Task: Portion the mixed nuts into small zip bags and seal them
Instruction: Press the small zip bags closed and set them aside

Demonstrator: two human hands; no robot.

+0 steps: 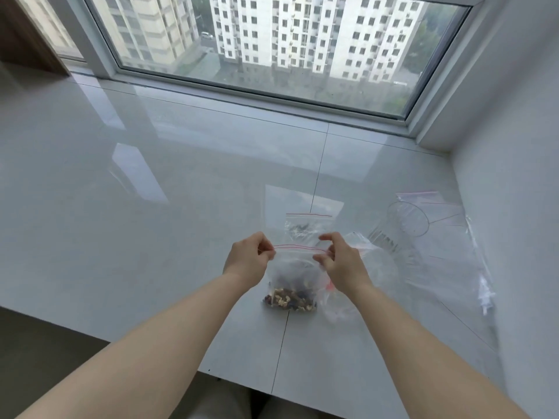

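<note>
The fingers of the left hand pinch the left end of the red zip strip on a small zip bag, and the fingers of the right hand are clamped on its right end, so the bag hangs upright between them with its bottom resting on the white bench. The strip looks stretched straight; whether it is already pressed closed along its whole length I cannot tell, so this step reads as sealing in progress.

Inside this bag a layer of mixed nuts fills only the bottom. Just beyond the held bag lies a second small zip bag with a red strip, flat on the bench, with a darker portion inside; it looks finished. To the right of the held bag, a clear plastic cup lies on its side, apparently empty, on a pile of clear plastic bags, some with red strips. So at least two portions exist; how many remain I cannot judge.
</note>
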